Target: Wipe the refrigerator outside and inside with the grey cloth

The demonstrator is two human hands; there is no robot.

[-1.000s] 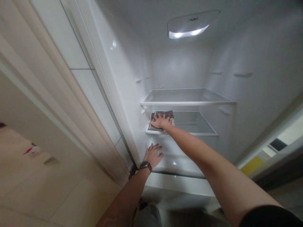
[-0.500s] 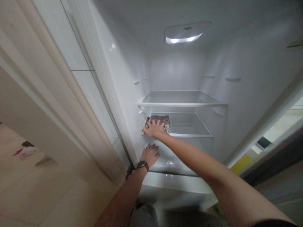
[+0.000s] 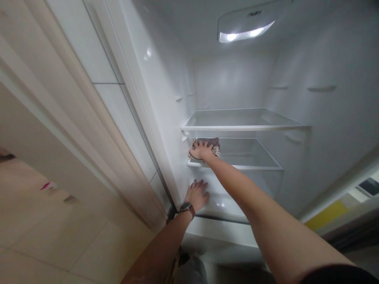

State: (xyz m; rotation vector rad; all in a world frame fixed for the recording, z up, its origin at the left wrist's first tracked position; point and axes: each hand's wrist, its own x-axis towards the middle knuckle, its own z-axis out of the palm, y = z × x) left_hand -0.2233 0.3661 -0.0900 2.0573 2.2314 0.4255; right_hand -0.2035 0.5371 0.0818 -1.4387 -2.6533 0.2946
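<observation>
My right hand (image 3: 201, 151) lies with spread fingers on top of a folded brown patterned cloth (image 3: 215, 142). It presses the cloth onto the left end of the lower glass shelf (image 3: 239, 154) inside a fridge. Part of the cloth is hidden beneath the palm. Lower down, my left hand (image 3: 197, 195) rests with fingers apart near the fridge's left wall and floor, holding nothing. A dark watch (image 3: 186, 206) is on the left wrist.
Above is another glass shelf (image 3: 237, 117) with a white front edge. A lit lamp (image 3: 247, 33) sits in the ceiling. The fridge's left wall (image 3: 154, 86) stands close beside both hands. Shelf ledges (image 3: 321, 88) jut from the right wall.
My right hand and the cloth have slid back a little, baring the shelf's front edge at the left. The view has moved closer and shifted. My left hand stays low with fingers spread.
</observation>
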